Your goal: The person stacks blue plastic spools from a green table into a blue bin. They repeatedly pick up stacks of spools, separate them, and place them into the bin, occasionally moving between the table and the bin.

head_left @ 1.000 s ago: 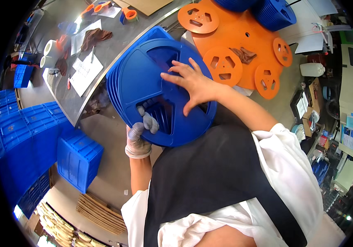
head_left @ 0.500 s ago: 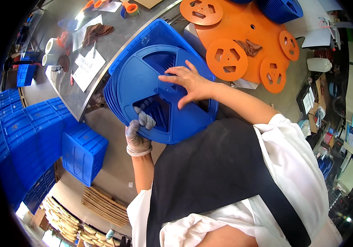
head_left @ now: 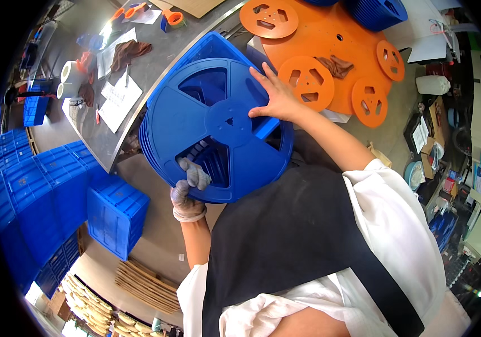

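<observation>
A stack of blue plastic reels (head_left: 187, 124) is held tilted in front of me. The uppermost reel shows a round hub and large cut-out windows. My left hand (head_left: 184, 199), in a pale grey glove, grips the stack at its lower left, with fingers through a window and thumb outside the rim. Bare and spread, my right hand (head_left: 281, 101) rests at the upper right of the top reel, its thumb close to the hub. Behind the stack shows the rim of a blue bin (head_left: 209, 42).
An orange round table (head_left: 358, 62) at the upper right bears orange discs (head_left: 306, 84) and a brown cloth (head_left: 336, 66). The metal workbench (head_left: 97, 147) at left carries papers (head_left: 120, 101), white rolls (head_left: 71, 71) and tape dispensers (head_left: 173, 19). Blue crates (head_left: 118, 216) stand on the floor at left.
My right hand has moved right, off the hub toward the reel's right edge, uncovering the hub. The reels have tilted slightly. My left hand keeps its grip.
</observation>
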Demonstrator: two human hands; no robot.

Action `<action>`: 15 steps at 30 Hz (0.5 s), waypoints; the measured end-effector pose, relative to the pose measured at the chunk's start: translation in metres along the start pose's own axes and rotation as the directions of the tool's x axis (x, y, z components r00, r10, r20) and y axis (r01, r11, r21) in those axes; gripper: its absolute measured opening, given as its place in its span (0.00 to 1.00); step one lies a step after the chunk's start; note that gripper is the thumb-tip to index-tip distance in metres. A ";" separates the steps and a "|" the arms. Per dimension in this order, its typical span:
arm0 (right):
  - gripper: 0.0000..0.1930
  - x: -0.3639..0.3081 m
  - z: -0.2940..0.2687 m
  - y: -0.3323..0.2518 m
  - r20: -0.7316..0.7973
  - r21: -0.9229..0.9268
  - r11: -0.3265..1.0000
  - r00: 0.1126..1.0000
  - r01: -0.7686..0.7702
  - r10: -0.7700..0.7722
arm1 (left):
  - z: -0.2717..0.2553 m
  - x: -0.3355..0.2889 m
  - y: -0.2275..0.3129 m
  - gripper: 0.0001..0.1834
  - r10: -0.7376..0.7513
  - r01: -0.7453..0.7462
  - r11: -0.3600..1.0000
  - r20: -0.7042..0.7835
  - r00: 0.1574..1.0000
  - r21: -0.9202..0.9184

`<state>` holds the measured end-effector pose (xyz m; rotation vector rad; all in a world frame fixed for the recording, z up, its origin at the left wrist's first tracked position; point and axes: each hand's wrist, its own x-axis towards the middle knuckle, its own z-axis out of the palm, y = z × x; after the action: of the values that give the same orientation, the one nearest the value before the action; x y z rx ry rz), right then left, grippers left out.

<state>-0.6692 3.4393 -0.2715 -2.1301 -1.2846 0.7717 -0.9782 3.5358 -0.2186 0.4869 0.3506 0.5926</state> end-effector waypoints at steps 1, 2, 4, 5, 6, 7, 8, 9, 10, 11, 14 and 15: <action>0.58 0.000 0.004 0.002 0.003 0.084 0.996 1.000 -0.020 0.019 | 0.002 0.001 0.000 0.24 0.002 -0.002 1.000 -0.001 1.000 0.008; 0.58 0.000 0.008 0.004 0.008 0.168 0.985 0.999 -0.039 0.038 | 0.002 0.001 0.001 0.24 -0.005 0.005 1.000 0.001 1.000 0.002; 0.56 0.000 0.013 0.004 -0.014 0.129 0.987 0.995 -0.098 0.101 | 0.001 0.002 0.002 0.24 -0.016 0.016 1.000 0.003 1.000 -0.011; 0.56 0.000 0.015 0.002 -0.025 0.109 0.986 0.991 -0.127 0.131 | 0.001 0.003 0.002 0.24 -0.016 0.016 1.000 0.000 1.000 -0.007; 0.54 0.003 0.015 0.002 -0.068 0.155 0.981 0.990 -0.112 0.124 | 0.001 0.003 0.002 0.24 -0.017 0.017 1.000 -0.002 1.000 -0.003; 0.52 0.005 0.015 0.002 -0.111 0.201 0.975 0.986 -0.096 0.120 | 0.001 0.003 0.002 0.24 -0.019 0.019 1.000 -0.004 1.000 0.001; 0.50 0.008 0.014 0.004 -0.155 0.245 0.966 0.981 -0.078 0.118 | 0.003 0.003 0.002 0.24 -0.015 0.015 1.000 -0.010 1.000 0.007; 0.47 0.009 0.015 0.012 -0.177 0.416 0.906 0.970 -0.078 0.165 | 0.005 0.002 0.001 0.24 -0.011 0.011 1.000 -0.015 1.000 0.014; 0.44 0.010 0.009 0.010 -0.188 0.571 0.819 0.960 -0.066 0.208 | 0.005 0.001 0.001 0.25 0.000 0.001 1.000 -0.023 1.000 0.021; 0.40 0.007 0.006 0.006 -0.154 0.707 0.688 0.912 -0.167 0.380 | 0.004 0.000 0.002 0.25 0.008 -0.008 1.000 -0.018 1.000 0.017; 0.28 -0.013 -0.010 0.041 0.242 0.883 0.268 0.864 -0.384 0.442 | -0.001 -0.003 0.001 0.25 0.032 -0.032 0.999 -0.008 0.999 -0.004; 0.27 -0.024 -0.013 0.048 0.390 0.895 0.081 0.858 -0.438 0.334 | -0.005 -0.006 0.001 0.25 0.044 -0.044 0.999 -0.011 0.999 -0.017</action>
<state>-0.6409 3.3960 -0.2903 -1.2237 0.0596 1.4172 -0.9856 3.5348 -0.2212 0.4762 0.3454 0.6405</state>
